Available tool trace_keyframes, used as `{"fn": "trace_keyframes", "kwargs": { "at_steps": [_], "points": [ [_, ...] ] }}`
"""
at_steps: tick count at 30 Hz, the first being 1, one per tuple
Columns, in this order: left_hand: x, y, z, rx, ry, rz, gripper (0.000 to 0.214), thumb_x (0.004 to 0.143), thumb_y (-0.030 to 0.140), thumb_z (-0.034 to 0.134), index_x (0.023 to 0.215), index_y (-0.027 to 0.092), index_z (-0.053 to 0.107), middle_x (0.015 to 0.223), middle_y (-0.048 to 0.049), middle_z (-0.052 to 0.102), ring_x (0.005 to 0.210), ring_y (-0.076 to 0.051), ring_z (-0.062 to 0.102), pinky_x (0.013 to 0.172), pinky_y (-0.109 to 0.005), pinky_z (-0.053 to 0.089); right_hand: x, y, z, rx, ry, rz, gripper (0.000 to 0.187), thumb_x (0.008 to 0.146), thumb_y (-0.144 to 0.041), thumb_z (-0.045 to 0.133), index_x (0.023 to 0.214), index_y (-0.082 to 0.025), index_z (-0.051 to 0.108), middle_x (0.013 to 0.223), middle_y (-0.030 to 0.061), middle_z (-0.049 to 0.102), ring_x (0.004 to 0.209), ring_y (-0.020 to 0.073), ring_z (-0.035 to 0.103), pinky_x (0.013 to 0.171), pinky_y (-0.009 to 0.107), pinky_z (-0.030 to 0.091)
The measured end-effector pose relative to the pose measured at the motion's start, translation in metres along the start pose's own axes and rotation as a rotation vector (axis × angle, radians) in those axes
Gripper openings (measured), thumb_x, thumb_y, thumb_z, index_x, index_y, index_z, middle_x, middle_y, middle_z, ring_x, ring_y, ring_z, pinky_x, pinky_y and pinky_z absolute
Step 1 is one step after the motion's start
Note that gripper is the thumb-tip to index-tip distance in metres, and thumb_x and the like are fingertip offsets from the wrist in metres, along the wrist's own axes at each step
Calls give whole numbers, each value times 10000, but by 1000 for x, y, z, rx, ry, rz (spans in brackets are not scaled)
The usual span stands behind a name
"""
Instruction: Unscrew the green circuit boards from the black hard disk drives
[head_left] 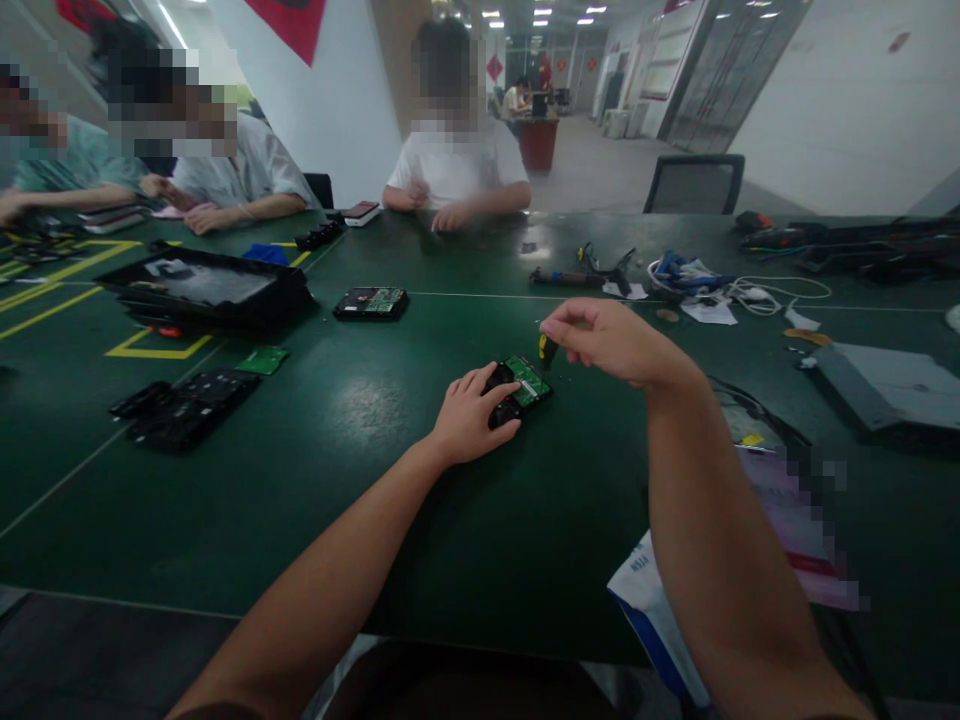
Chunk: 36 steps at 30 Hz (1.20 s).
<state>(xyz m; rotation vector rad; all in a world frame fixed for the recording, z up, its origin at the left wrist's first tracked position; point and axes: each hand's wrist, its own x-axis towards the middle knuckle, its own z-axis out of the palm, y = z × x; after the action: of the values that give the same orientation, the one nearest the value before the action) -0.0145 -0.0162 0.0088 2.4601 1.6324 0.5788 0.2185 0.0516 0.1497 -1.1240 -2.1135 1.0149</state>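
A black hard drive point(517, 390) with a green circuit board facing up lies on the green table point(360, 480) in front of me. My left hand point(471, 415) rests on its near left end, fingers curled over it and holding it down. My right hand point(607, 338) hovers just right of and above the drive, fingers pinched round a small black-and-yellow screwdriver point(548, 350) whose tip points down at the board.
A second drive point(371, 302) lies further back. Black trays point(210, 285) and black parts point(184, 405) sit at the left. Tools and cables point(675, 275) lie at the back right, a laptop point(892, 385) and papers point(787, 520) at the right. Other people sit across the table.
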Motion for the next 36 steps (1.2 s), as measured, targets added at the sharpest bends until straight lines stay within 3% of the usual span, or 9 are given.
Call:
{"fn": "trace_keyframes", "kwargs": {
  "at_steps": [2,5,10,15,20,25,30,36],
  "points": [
    [0,0,0,-2,-5,2,612,902,507,692,1479,346,566,1693,-86,309,1511,-389,343,1179,-599,329,2,3,0,-93,75,-12,262,922,-453,718,868,-198,695,737,36,693,627,145,604,556,270,460],
    [0,0,-1,-3,-10,-3,609,908,514,685,1482,352,562,1694,-80,311,1514,-389,340,1180,-599,330,3,4,1,-115,122,-12,183,928,-378,701,928,-195,694,875,61,741,614,134,609,553,273,466],
    [1,0,0,-1,-6,-7,610,902,512,690,1479,355,566,1688,-85,318,1514,-388,341,1184,-598,321,-1,-1,2,-11,3,-5,203,1031,-328,536,1076,-198,685,1061,75,775,512,85,584,447,237,432],
    [0,0,1,-5,6,4,615,896,502,699,1477,347,571,1682,-96,326,1511,-387,343,1182,-592,325,-5,-5,1,97,-132,-19,239,1059,-367,512,1091,-204,683,1027,73,762,567,106,657,453,216,501],
    [0,-1,1,0,3,-4,624,895,502,702,1485,360,559,1683,-79,329,1515,-380,338,1180,-594,331,-5,-5,0,168,-181,21,264,1055,-416,534,1086,-205,689,802,49,722,560,142,675,511,261,549],
    [0,-1,1,-1,2,1,618,899,508,697,1483,354,562,1688,-81,321,1517,-384,335,1185,-599,326,-3,-4,0,-39,-52,-41,316,971,-512,655,918,-207,716,686,18,676,558,133,612,507,257,438],
    [0,0,-1,-6,-3,9,611,908,508,685,1483,336,566,1693,-95,309,1515,-388,339,1184,-595,327,-2,-4,1,-197,107,-38,305,927,-470,707,808,-190,682,755,45,708,622,151,627,570,279,444],
    [0,0,0,-6,-4,-5,617,903,510,692,1485,358,558,1683,-77,330,1513,-382,339,1182,-600,329,-3,-2,1,-29,-12,-38,291,1053,-436,515,1023,-205,691,1011,78,765,509,103,603,456,265,452]
  ]
}}
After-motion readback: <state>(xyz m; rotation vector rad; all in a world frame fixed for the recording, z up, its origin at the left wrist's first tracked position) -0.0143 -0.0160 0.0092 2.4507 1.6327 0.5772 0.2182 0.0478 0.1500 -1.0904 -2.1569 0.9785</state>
